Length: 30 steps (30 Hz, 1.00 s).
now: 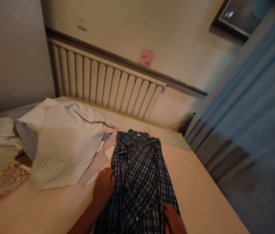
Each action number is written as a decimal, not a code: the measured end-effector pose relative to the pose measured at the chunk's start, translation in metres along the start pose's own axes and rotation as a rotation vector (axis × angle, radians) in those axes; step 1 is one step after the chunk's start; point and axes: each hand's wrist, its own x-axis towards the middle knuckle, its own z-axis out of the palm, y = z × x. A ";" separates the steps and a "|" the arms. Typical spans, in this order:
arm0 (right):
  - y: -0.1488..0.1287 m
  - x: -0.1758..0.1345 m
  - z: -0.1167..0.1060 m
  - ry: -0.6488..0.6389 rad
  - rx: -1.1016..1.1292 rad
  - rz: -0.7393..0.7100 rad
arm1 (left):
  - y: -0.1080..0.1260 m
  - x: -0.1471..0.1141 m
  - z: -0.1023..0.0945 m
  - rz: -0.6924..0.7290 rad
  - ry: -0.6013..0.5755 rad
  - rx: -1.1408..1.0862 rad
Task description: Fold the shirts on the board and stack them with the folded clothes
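Observation:
A dark blue and white plaid shirt (142, 169) lies front up on the bed, its collar toward the radiator and its sleeves along the sides. At its left edge, my left hand (104, 184) has its fingers curled onto the cloth, closed on the shirt's side. Lower down on the right, my right hand (174, 220) rests against the sleeve with fingers stretched out and the thumb apart. The shirt's lower end runs out of the picture.
Left of the shirt is a heap of clothes with a striped white shirt (66, 149) on top. Beneath lies a pink sheet (195, 191). Beyond the bed stands a radiator (103, 81); a blue curtain (256, 139) hangs at the right. A pink note (146, 58) is on the wall.

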 end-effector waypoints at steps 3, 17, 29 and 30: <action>-0.001 0.001 -0.004 -0.022 -0.008 0.000 | 0.000 -0.001 0.000 0.014 0.002 0.023; 0.006 0.004 -0.001 0.081 -0.176 -0.198 | 0.001 -0.001 -0.001 0.033 0.005 0.049; 0.015 0.009 0.000 0.114 -0.220 -0.280 | 0.002 -0.001 -0.003 0.010 -0.021 0.043; 0.013 0.008 0.001 0.128 -0.216 -0.269 | 0.002 -0.001 -0.003 0.010 -0.021 0.043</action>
